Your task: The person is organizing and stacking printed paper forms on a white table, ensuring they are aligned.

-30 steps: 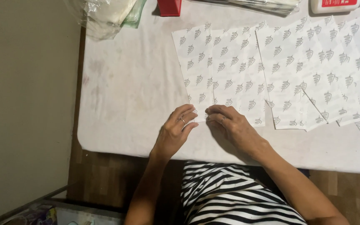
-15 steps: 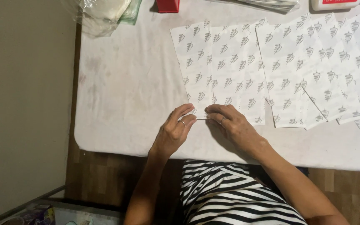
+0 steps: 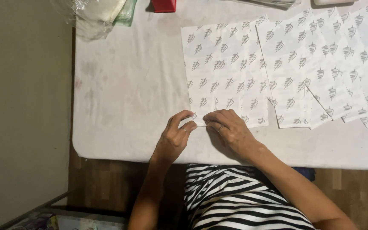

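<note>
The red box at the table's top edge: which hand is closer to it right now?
Left. The left hand sits almost straight below the red box, pinching the patterned white paper sheet's near corner. The right hand rests on the same sheet, further right.

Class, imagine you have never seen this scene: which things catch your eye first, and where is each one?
First, the white patterned sheets fanned across the right half of the table. Next, the left hand and right hand meeting at the near corner of the leftmost sheet, fingertips pinching its edge. Then the red object and the clear plastic bag at the far edge.
</note>
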